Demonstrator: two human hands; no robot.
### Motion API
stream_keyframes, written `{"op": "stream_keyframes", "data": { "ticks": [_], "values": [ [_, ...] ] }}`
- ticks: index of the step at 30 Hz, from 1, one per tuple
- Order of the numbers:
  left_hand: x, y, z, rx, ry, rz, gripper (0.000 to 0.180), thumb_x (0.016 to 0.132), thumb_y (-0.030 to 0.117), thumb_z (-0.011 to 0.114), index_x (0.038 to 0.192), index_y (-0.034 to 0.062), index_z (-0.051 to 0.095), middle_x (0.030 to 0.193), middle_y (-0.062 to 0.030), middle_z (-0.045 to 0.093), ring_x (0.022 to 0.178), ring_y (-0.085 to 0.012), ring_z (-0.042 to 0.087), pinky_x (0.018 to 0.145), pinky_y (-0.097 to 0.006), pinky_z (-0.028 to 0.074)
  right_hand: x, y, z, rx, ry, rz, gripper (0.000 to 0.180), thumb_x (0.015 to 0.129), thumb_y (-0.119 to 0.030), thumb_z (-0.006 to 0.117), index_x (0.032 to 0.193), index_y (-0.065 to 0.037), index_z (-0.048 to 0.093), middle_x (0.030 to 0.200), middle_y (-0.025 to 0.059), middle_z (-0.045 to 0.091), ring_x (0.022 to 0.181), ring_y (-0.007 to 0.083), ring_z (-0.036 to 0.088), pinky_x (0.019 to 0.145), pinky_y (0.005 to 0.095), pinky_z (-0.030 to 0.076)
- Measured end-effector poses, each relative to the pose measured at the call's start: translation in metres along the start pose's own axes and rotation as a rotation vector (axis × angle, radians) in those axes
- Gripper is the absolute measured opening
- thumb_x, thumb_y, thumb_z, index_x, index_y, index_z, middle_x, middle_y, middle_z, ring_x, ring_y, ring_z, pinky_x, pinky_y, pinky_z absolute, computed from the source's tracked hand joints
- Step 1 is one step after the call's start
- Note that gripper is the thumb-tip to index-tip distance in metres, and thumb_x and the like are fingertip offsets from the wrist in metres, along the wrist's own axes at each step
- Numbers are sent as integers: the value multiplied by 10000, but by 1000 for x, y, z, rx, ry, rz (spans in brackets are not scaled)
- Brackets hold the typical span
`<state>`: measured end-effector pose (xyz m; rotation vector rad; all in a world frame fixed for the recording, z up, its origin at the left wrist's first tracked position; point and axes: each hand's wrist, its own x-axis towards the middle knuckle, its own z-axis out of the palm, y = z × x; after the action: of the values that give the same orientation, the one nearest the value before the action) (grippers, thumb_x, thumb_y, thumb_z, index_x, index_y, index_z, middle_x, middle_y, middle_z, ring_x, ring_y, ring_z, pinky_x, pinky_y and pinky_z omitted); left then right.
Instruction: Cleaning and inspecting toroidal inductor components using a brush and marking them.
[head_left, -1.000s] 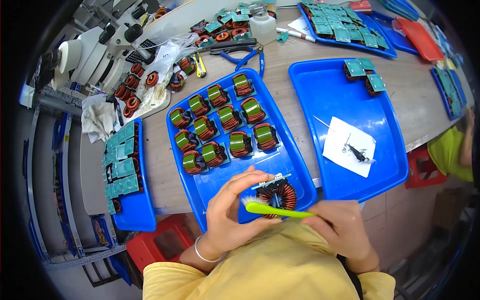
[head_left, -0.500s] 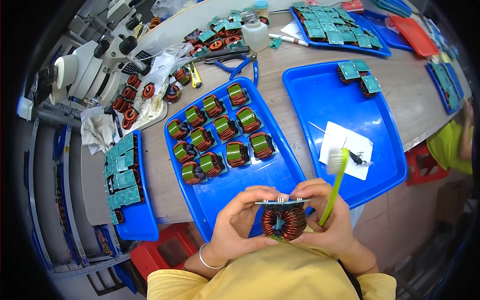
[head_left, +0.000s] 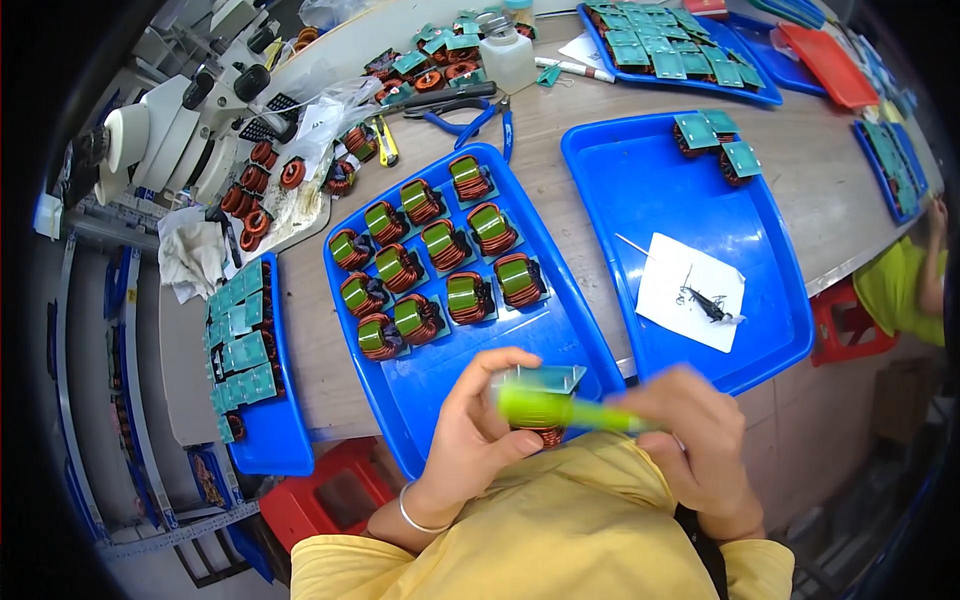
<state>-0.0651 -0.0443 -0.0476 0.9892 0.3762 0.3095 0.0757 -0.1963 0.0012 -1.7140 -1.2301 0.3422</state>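
My left hand grips a copper-wound toroidal coil on a green circuit board, board side up, close to my yellow shirt. In my right hand is a brush with a bright green handle, smeared by motion. The brush crosses in front of the coil and hides much of it; whether its bristles touch the board I cannot tell. Just beyond my hands lies a blue tray with rows of similar coils, green bands facing up.
A second blue tray on the right holds a few board-topped coils and white paper with dark scraps. Blue pliers, a yellow cutter and a clear bottle lie behind. Microscopes stand left; a person's sleeve shows right.
My right hand has left the coil and swung the brush down and leftward across it. My left hand now holds the coil alone, its board tilted to show its top.
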Motion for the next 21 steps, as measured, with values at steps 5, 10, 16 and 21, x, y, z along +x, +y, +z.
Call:
{"op": "stream_keyframes", "data": {
  "ticks": [5,10,16,21],
  "values": [
    [-1,3,8,-314,-35,-108,806,739,421,684,1284,-55,329,1076,-193,564,868,-275,616,757,-379,508,-5,17,-4,-314,296,158,83,747,-80,638,735,2,629,570,100,504,483,227,494,450,314,365],
    [6,10,5,-397,-110,-192,865,755,404,673,1351,-36,227,1265,-232,419,1063,-345,509,898,-406,434,-21,11,7,43,106,252,94,752,-69,627,707,13,619,615,113,557,527,240,544,473,298,394],
    [-14,27,-26,-434,-28,12,807,763,272,674,1364,3,208,1256,-214,428,1091,-361,492,935,-437,396,-23,17,-14,256,-298,206,139,784,-122,608,725,-1,643,654,103,607,503,202,555,466,264,401],
    [-62,74,-73,-126,318,412,710,754,217,692,1309,-9,311,1194,-169,473,1080,-316,512,911,-394,426,-53,63,-36,235,104,321,311,891,-192,488,644,-14,556,556,35,512,414,56,363,398,205,239]
  ]
}}
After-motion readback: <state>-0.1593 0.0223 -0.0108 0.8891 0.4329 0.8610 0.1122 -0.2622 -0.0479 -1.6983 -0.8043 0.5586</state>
